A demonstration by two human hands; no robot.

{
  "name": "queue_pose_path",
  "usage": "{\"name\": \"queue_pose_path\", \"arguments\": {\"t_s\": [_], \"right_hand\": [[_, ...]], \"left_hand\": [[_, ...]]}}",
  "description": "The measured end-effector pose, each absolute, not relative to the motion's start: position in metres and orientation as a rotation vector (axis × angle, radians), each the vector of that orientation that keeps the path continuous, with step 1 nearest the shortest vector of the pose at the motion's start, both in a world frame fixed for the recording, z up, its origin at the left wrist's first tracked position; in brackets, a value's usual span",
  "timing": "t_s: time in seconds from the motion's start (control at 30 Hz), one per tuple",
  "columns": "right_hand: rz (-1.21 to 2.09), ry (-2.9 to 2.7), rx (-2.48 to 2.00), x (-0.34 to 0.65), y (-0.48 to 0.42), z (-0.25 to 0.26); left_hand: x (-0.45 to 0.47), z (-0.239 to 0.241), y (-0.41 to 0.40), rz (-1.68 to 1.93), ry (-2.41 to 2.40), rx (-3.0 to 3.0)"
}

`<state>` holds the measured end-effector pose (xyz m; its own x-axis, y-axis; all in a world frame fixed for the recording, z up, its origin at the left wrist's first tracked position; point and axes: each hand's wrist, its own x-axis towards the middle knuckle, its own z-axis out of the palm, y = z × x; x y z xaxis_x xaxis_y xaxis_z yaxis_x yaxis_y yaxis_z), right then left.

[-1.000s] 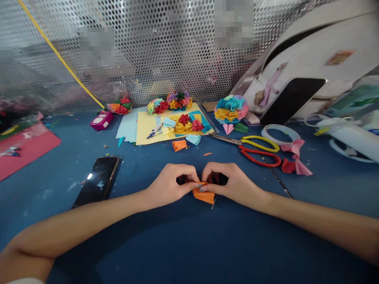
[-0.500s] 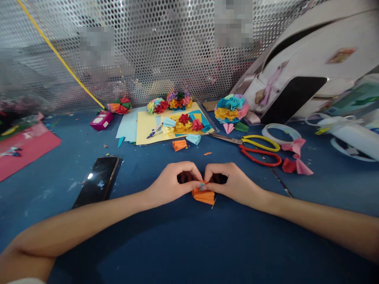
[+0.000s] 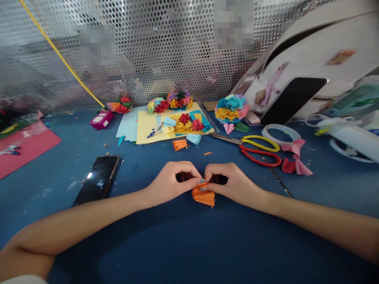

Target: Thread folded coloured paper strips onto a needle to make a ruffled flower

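Note:
My left hand [image 3: 173, 183] and my right hand [image 3: 231, 183] meet at the middle of the blue table top [image 3: 177, 244]. Their fingertips pinch a pleated orange paper piece [image 3: 203, 196] from both sides. The paper's upper end is hidden by my fingers, and its fanned lower edge shows below them. A thin pale strand pokes out just under the paper, too small to identify. A black smartphone [image 3: 97, 180] lies face up to the left of my left hand.
Beyond my hands lie a yellow card [image 3: 148, 132] with paper flowers, a small pleated orange piece [image 3: 180, 144], and red- and yellow-handled scissors [image 3: 260, 150]. To the right are a tape roll [image 3: 281, 134] and pink bows [image 3: 296, 161]. A white bag [image 3: 310, 59] leans on perforated metal mesh [image 3: 156, 51].
My hands have drawn slightly closer and tightened around the orange paper, which sits a little more upright. Less of the pale strand shows beneath it.

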<state>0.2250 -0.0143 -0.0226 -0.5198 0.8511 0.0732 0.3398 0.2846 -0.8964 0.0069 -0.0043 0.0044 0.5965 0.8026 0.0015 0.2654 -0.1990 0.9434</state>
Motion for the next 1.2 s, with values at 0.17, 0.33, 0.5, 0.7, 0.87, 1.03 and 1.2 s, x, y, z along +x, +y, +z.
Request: {"name": "queue_pose_path", "arguments": {"t_s": [0.17, 0.33, 0.5, 0.7, 0.87, 1.03, 1.2], "right_hand": [[1.176, -2.011, -1.067, 0.2246, -0.0141, -0.0221], [1.167, -2.022, -1.051, 0.2243, -0.0142, -0.0220], [1.156, -2.032, -1.048, 0.2231, -0.0152, -0.0196], [1.125, -2.054, -1.032, 0.2234, -0.0169, -0.0196], [1.127, -2.053, -1.008, 0.2237, -0.0169, -0.0198], [1.159, -2.037, -0.953, 0.2239, -0.0145, -0.0163], [1.143, -2.034, -0.920, 0.2255, -0.0145, -0.0169]], "left_hand": [[0.0075, 0.0035, -0.0036, 0.639, 0.880, 1.750], [0.0064, 0.0028, -0.0046, 0.648, 0.894, 1.775], [0.0043, 0.0029, -0.0055, 0.677, 0.853, 1.918], [0.0072, -0.0011, -0.0062, 0.657, 0.771, 1.929], [0.0087, -0.0003, -0.0065, 0.642, 0.771, 1.886], [0.0087, 0.0017, -0.0063, 0.651, 0.814, 1.806], [0.0083, 0.0004, -0.0034, 0.696, 0.883, 1.680]]}}
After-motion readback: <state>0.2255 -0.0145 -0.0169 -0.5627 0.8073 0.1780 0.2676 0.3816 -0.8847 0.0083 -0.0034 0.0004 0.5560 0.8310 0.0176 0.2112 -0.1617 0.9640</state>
